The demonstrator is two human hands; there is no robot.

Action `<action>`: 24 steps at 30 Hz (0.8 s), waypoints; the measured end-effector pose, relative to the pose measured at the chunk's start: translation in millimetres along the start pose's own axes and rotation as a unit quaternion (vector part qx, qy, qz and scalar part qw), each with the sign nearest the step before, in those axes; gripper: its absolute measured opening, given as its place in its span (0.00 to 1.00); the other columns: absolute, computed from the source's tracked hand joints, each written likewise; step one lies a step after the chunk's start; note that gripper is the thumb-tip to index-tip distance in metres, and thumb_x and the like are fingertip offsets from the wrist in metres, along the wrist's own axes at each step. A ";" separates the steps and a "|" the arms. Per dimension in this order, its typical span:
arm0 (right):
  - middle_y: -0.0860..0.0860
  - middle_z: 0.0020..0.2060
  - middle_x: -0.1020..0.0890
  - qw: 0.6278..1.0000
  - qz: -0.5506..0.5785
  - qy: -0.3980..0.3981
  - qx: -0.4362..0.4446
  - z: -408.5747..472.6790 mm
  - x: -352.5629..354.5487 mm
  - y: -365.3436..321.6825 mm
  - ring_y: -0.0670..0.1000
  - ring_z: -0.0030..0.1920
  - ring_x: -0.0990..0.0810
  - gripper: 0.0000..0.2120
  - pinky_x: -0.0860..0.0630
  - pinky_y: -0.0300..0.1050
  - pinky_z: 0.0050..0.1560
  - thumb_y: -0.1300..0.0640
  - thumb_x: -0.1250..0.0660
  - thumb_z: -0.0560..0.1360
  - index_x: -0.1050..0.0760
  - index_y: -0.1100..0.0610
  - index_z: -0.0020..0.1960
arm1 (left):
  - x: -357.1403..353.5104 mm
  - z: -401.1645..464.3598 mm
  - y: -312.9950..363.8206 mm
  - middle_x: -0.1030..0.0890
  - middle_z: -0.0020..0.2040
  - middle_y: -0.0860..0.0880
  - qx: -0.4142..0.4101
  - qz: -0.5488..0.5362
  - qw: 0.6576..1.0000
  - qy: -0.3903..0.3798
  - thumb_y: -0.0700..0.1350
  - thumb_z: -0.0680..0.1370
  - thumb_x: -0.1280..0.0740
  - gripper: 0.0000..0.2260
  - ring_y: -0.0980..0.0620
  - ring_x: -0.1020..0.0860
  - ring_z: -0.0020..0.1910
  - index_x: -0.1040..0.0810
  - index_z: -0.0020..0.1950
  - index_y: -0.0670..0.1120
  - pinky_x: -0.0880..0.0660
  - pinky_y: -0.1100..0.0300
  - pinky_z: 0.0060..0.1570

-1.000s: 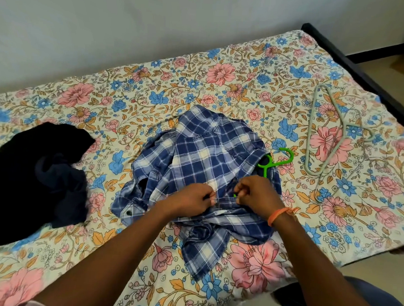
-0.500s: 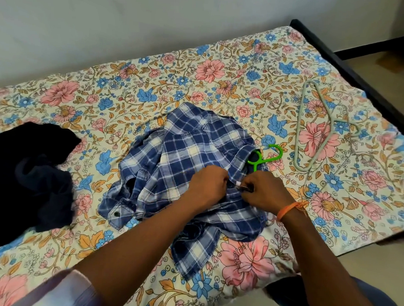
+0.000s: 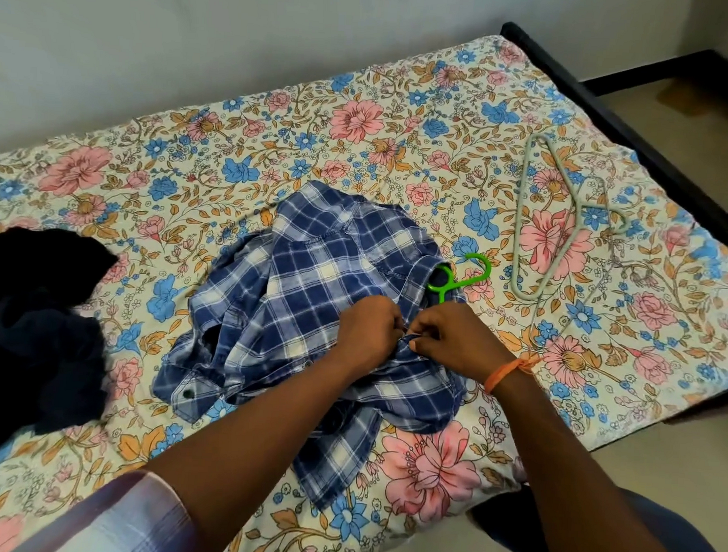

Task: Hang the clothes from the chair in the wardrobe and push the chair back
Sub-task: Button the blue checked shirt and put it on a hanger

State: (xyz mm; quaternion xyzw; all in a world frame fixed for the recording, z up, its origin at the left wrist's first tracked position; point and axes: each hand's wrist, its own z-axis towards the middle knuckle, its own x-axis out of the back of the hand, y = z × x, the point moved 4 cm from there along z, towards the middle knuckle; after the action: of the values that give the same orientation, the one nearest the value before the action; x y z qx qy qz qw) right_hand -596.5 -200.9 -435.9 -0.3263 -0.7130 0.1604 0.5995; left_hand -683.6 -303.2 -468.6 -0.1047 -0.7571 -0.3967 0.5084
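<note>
The hands have closed together: left hand [image 3: 370, 333] and right hand [image 3: 451, 339] pinch the plaid shirt [image 3: 310, 298] mid-bed, apparently buttoning it over the green hanger [image 3: 459, 276]. Next: lift by the hook.

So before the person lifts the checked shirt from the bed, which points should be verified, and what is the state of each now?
1. Green hanger inside the blue checked shirt: ok, only its hook and neck show at the collar.
2. Both hands on the shirt: ok, left hand and right hand pinch the fabric at the front.
3. Front fastened: cannot tell, the fingers hide it.
4. Shirt spread flat: not ok, it lies crumpled on the floral bedsheet.
5. Spare grey hanger ready: ok, it lies apart on the right.
6. Dark clothes hung: not ok, heaped on the left.
</note>
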 end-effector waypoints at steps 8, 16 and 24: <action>0.45 0.34 0.18 0.995 0.063 0.062 -0.038 -2.3 10.4 2.3 0.45 0.34 0.19 0.05 0.23 0.39 0.37 0.59 0.21 0.68 0.17 0.56 0.41 | 6.2 7.5 -10.8 0.22 0.33 0.56 0.076 -0.205 0.969 -0.116 0.42 0.78 0.30 0.06 0.61 0.26 0.30 0.18 0.41 0.47 0.27 0.61 0.38; 0.50 0.37 0.16 0.996 0.059 0.069 0.008 -1.6 7.5 -7.1 0.47 0.36 0.18 0.03 0.20 0.49 0.42 0.64 0.24 0.70 0.15 0.57 0.43 | 13.9 -6.7 -16.8 0.17 0.44 0.42 0.131 -0.372 0.903 -0.171 0.41 0.80 0.33 0.08 0.54 0.25 0.38 0.17 0.52 0.38 0.29 0.63 0.40; 0.48 0.37 0.18 0.990 0.035 0.131 0.031 -3.7 9.1 -8.2 0.47 0.38 0.21 0.05 0.22 0.50 0.41 0.62 0.24 0.69 0.15 0.53 0.42 | 18.2 -9.0 -17.8 0.21 0.36 0.50 0.141 -0.360 0.901 -0.196 0.43 0.80 0.33 0.07 0.56 0.27 0.35 0.19 0.50 0.39 0.31 0.63 0.40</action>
State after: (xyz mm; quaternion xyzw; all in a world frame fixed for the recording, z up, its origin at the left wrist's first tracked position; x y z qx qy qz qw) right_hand -595.8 -201.6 -423.2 -0.3500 -0.6116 0.1592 0.6914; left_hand -695.7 -325.8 -460.3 0.1720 -0.8755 -0.4131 0.1821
